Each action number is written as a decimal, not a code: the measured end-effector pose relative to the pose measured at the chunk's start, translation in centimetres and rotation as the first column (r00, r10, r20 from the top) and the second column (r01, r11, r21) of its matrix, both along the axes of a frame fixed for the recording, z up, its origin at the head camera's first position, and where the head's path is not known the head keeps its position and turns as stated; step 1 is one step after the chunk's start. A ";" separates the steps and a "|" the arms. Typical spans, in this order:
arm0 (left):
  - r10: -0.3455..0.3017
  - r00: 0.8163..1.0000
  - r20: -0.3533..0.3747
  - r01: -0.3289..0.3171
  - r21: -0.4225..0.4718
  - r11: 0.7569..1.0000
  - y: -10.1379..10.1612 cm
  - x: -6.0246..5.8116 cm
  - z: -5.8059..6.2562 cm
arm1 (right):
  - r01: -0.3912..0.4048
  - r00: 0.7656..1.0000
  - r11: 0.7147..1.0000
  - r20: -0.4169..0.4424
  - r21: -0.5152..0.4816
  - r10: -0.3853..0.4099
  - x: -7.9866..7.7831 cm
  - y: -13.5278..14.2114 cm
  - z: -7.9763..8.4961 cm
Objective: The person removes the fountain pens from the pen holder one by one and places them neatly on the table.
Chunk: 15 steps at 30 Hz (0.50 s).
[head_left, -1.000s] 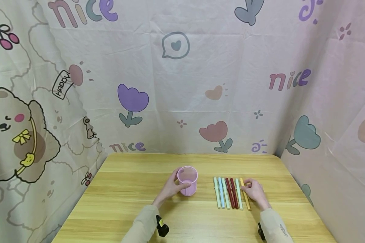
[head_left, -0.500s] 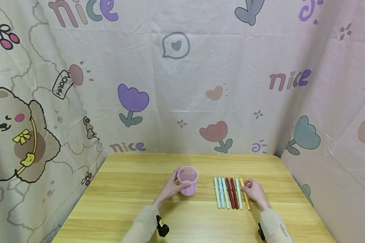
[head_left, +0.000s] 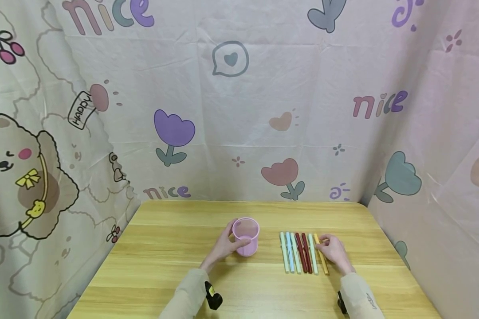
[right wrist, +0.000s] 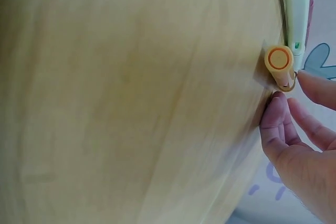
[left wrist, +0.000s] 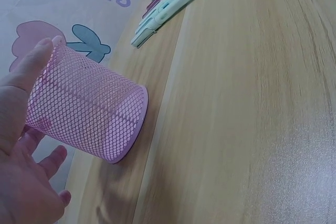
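A pink mesh pen holder (head_left: 246,241) stands upright on the wooden table. My left hand (head_left: 225,245) grips its left side, thumb across the front and fingers behind; the thumb lies along the mesh (left wrist: 84,103) up to the rim in the left wrist view. To the right, several pens lie side by side in a row. The outermost on the right is a yellow pen (head_left: 323,261), and my right hand (head_left: 333,249) pinches it near its far end. The right wrist view shows the yellow pen (right wrist: 279,59) end-on, lying on the table with fingertips around its clip end.
Beside the yellow pen lie a light green pen (head_left: 313,254), two dark red pens (head_left: 304,254), and light green and light blue pens (head_left: 289,252) farther left. A printed curtain (head_left: 239,133) hangs behind the table (head_left: 175,252) and along both sides.
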State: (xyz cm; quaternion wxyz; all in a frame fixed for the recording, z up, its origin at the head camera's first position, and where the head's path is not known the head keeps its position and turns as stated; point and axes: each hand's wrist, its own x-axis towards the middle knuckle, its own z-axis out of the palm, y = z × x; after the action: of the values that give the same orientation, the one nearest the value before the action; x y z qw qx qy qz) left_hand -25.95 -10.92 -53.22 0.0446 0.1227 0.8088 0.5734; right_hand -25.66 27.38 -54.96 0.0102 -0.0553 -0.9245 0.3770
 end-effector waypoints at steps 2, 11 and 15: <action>0.010 1.000 0.003 -0.010 -0.008 1.000 0.1 0.0 0.0 | -0.003 1.000 1.000 -0.001 -0.005 0.003 0.0 0.0 0.1; 0.014 1.000 -0.003 -0.014 0.011 1.000 -0.5 -0.1 0.0 | -0.006 0.996 1.000 -0.084 -0.021 0.005 0.4 0.3 0.7; 0.047 0.999 -0.011 -0.047 0.013 0.999 -1.6 -0.1 0.3 | -0.020 0.993 1.000 -0.116 -0.006 0.019 0.6 0.5 0.6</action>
State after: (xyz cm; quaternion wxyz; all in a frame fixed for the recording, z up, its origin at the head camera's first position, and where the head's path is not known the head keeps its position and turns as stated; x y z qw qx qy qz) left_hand -26.02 -12.56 -52.95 0.0256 0.1074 0.8079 0.5788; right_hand -25.06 27.90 -54.31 0.0598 -0.0242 -0.9216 0.3828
